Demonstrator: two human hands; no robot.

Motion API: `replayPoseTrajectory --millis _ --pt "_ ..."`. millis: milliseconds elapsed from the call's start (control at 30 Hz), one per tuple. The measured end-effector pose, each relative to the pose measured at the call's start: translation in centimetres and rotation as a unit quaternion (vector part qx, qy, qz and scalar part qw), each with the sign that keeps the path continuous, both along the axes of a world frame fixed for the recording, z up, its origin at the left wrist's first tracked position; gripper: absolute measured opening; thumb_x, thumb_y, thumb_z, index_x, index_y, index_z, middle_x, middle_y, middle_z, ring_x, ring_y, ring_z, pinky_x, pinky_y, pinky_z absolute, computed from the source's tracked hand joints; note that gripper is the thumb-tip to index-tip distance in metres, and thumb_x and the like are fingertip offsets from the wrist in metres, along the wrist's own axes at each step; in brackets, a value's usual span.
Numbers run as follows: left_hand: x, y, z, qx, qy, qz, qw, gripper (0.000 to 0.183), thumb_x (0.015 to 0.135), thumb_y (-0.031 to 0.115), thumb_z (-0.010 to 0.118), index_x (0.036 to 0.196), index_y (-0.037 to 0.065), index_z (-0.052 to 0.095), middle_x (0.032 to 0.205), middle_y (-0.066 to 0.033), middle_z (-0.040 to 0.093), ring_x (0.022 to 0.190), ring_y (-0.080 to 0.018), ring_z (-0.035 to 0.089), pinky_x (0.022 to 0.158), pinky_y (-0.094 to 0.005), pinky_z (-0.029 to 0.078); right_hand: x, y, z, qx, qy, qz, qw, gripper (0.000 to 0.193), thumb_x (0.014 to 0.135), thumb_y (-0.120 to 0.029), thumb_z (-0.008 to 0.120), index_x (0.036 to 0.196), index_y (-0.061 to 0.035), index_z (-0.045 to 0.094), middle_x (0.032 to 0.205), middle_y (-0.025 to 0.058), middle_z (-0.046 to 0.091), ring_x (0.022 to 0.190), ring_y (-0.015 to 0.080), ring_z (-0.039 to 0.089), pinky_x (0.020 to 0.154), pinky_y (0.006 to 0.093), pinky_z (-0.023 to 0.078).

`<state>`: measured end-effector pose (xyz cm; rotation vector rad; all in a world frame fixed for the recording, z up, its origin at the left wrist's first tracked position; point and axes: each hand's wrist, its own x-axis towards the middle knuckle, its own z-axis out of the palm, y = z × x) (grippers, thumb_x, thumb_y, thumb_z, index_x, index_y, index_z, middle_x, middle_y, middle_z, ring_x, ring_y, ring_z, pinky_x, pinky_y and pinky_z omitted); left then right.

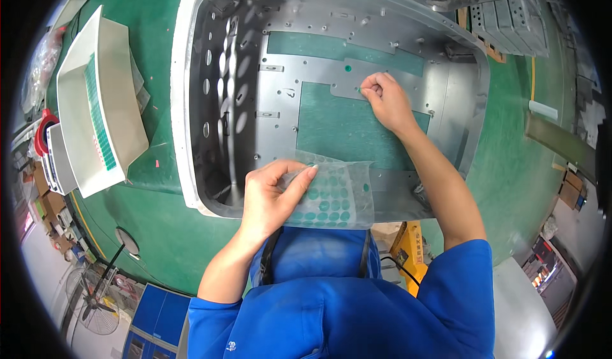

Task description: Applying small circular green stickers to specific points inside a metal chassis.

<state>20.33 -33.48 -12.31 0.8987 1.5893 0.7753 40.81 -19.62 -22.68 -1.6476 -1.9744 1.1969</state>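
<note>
My left hand (275, 190) grips a translucent sheet of round green stickers (328, 200), thumb on top, over the near rim of a metal casing. The casing (446, 82) is a deep grey box with rounded corners and cut-outs in its bottom. Over its bottom panel, right of the middle, my right hand (386, 101) is closed in a pinch. A small green sticker (361, 90) shows at its fingertips, partly hidden by them, close to the metal. Another green dot (348, 68) sits on the panel just beyond and to the left.
Studs and small brackets stick up from the casing's bottom, and its left wall has rows of holes. A cream tray (73, 98) with a green strip stands on the green surface (162, 129) at left. Grey metal parts (510, 28) are stacked at far right. A fan (92, 305) stands lower left.
</note>
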Motion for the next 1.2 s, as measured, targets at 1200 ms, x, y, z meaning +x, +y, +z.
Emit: replayPoseTrajectory --millis 1200 --pt "0.1 0.0 0.1 -0.011 -0.016 0.009 1.000 0.014 0.079 0.011 0.067 0.080 -0.002 0.064 0.064 -0.0013 0.059 0.054 -0.0042 0.051 0.047 -0.0176 0.038 -0.8 -0.4 -1.0 0.085 -0.111 0.006 0.990 0.005 0.075 -0.012 0.063 0.080 -0.0111 0.061 0.077 0.0015 0.054 0.069 0.0162 0.054 0.063 0.0297 0.044"
